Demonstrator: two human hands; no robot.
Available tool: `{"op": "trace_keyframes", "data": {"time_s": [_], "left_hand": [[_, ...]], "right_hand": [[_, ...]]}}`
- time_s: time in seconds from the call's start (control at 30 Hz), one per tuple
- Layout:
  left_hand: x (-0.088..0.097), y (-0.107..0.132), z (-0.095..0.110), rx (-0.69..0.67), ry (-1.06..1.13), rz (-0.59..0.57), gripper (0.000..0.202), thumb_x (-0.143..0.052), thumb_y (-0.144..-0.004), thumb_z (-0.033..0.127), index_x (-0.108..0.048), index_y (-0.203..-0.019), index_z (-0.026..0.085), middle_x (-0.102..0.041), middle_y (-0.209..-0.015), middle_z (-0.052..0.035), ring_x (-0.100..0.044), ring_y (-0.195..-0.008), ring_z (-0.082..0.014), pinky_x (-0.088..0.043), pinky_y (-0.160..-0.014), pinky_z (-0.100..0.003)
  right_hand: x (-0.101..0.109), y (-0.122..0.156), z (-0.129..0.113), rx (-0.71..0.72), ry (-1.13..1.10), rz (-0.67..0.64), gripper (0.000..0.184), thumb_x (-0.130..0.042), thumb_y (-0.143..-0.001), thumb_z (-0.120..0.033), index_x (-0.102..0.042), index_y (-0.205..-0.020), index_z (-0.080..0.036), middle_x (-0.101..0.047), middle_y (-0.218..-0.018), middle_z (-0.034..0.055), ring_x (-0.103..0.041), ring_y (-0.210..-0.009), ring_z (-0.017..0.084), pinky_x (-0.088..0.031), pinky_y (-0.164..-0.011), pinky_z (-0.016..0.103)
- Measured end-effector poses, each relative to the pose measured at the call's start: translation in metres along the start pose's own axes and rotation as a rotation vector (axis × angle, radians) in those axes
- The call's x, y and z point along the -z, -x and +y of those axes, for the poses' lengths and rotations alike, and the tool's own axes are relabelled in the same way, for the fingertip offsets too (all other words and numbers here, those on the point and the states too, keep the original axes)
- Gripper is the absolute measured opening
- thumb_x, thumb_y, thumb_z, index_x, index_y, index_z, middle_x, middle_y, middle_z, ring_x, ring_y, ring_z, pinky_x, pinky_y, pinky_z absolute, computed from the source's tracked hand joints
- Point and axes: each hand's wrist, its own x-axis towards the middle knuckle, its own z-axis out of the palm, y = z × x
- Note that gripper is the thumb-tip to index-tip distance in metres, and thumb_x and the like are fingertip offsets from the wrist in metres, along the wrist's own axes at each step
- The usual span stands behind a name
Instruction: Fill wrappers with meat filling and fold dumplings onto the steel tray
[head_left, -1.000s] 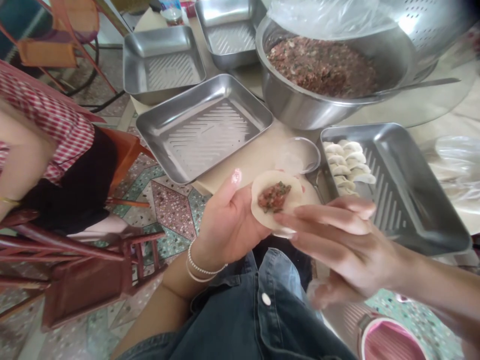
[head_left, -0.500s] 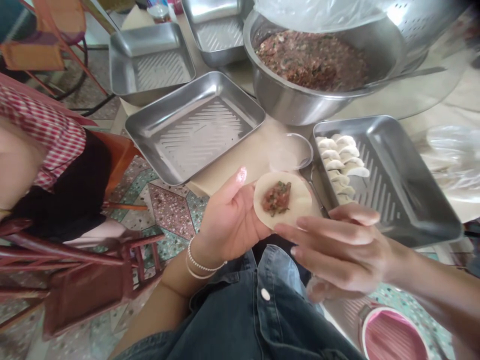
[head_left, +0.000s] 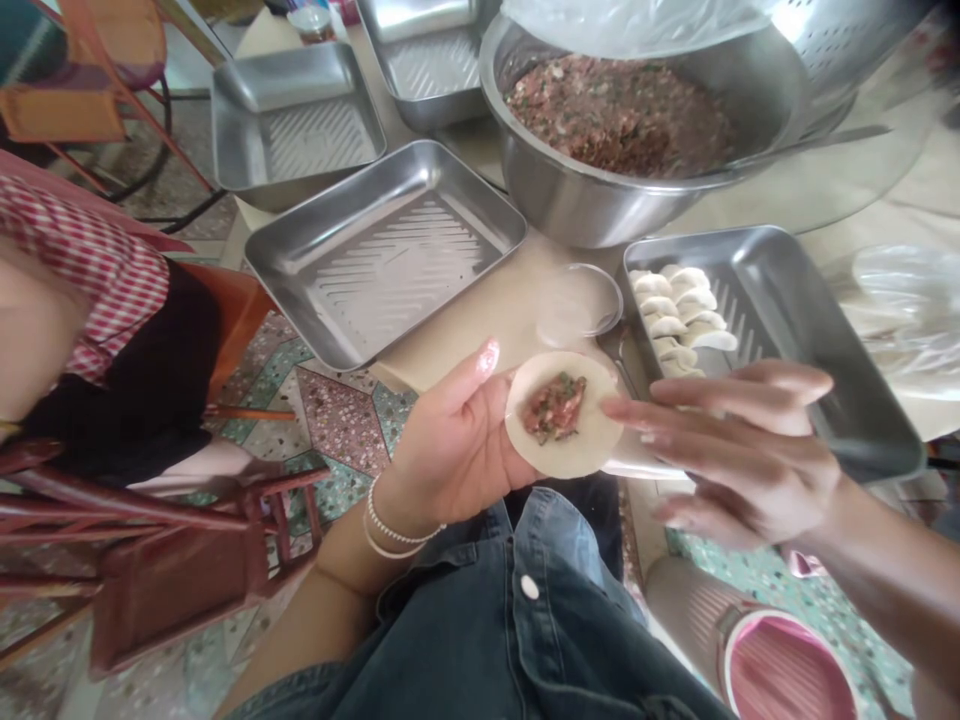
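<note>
A round dumpling wrapper (head_left: 570, 440) with a dab of meat filling (head_left: 555, 407) lies on the fingers of my left hand (head_left: 457, 440), which cups it from below. My right hand (head_left: 739, 445) is just right of the wrapper, fingers stretched out and apart, one fingertip touching the wrapper's right edge. It holds nothing. Behind my hands a steel tray (head_left: 825, 340) holds several folded dumplings (head_left: 679, 310) in its near left corner.
A big steel bowl of minced filling (head_left: 622, 110) stands behind the tray. A small clear dish (head_left: 581, 300) sits beside it. Empty steel trays (head_left: 390, 250) lie to the left. Another person in a checked sleeve (head_left: 90, 280) sits at the left. A pink-lidded tub (head_left: 780, 670) is on the floor.
My right hand slid from the wrapper's lower edge up to its right edge and spread a little. The left hand and wrapper stayed almost in place.
</note>
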Motion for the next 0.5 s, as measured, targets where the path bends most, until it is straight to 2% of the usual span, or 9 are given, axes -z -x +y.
{"op": "trace_keyframes", "data": {"time_s": [0.07,0.17,0.23,0.3,0.4,0.5], "left_hand": [[0.0,0.0,0.0,0.009,0.001,-0.021,0.065,-0.021,-0.096,0.052,-0.058,-0.124,0.006,-0.066,-0.119,-0.018,-0.052,-0.126,-0.0311,-0.036,-0.109,-0.045],[0.0,-0.001,0.0,0.032,0.008,-0.051,0.064,-0.021,-0.096,0.051,-0.055,-0.128,0.006,-0.064,-0.122,-0.0178,-0.05,-0.128,-0.0308,-0.036,-0.109,-0.044],[-0.001,-0.002,0.0,0.038,0.015,-0.063,0.064,-0.019,-0.097,0.049,-0.054,-0.129,0.006,-0.063,-0.124,-0.0181,-0.048,-0.13,-0.0309,-0.034,-0.11,-0.044],[-0.002,-0.003,0.0,0.02,0.03,-0.07,0.066,-0.017,-0.097,0.049,-0.053,-0.129,0.005,-0.062,-0.124,-0.0183,-0.048,-0.13,-0.0309,-0.034,-0.11,-0.045],[-0.004,-0.005,0.0,-0.019,0.065,-0.052,0.069,-0.016,-0.096,0.052,-0.055,-0.127,0.005,-0.063,-0.122,-0.0185,-0.05,-0.128,-0.0309,-0.035,-0.109,-0.044],[-0.005,-0.006,-0.001,-0.034,0.081,-0.031,0.07,-0.021,-0.094,0.055,-0.058,-0.122,0.002,-0.065,-0.118,-0.0194,-0.057,-0.12,-0.0284,-0.038,-0.107,-0.039]], "right_hand": [[0.001,0.001,0.005,0.02,0.034,0.029,0.016,-0.062,-0.088,-0.026,-0.061,-0.101,-0.016,-0.067,-0.117,0.0008,-0.059,-0.102,0.016,-0.034,-0.072,0.034],[0.0,0.0,0.009,0.118,0.132,0.047,0.012,-0.062,-0.087,-0.016,-0.066,-0.098,-0.022,-0.066,-0.119,-0.0048,-0.058,-0.096,0.011,-0.032,-0.07,0.032],[-0.002,-0.001,0.008,0.121,0.181,0.055,0.015,-0.06,-0.09,-0.017,-0.07,-0.094,-0.028,-0.064,-0.12,-0.0096,-0.056,-0.091,0.009,-0.032,-0.069,0.031],[-0.004,-0.003,0.005,0.111,0.196,0.073,0.014,-0.066,-0.086,-0.02,-0.071,-0.09,-0.032,-0.063,-0.119,-0.0131,-0.055,-0.088,0.008,-0.033,-0.068,0.031],[-0.007,-0.007,-0.003,0.111,0.166,0.078,0.014,-0.07,-0.082,-0.018,-0.071,-0.082,-0.032,-0.065,-0.112,-0.0128,-0.055,-0.089,0.008,-0.033,-0.067,0.03],[-0.009,-0.012,-0.013,0.094,0.125,0.073,0.015,-0.065,-0.086,-0.016,-0.072,-0.082,-0.03,-0.066,-0.106,-0.0103,-0.055,-0.09,0.008,-0.034,-0.065,0.029]]}}
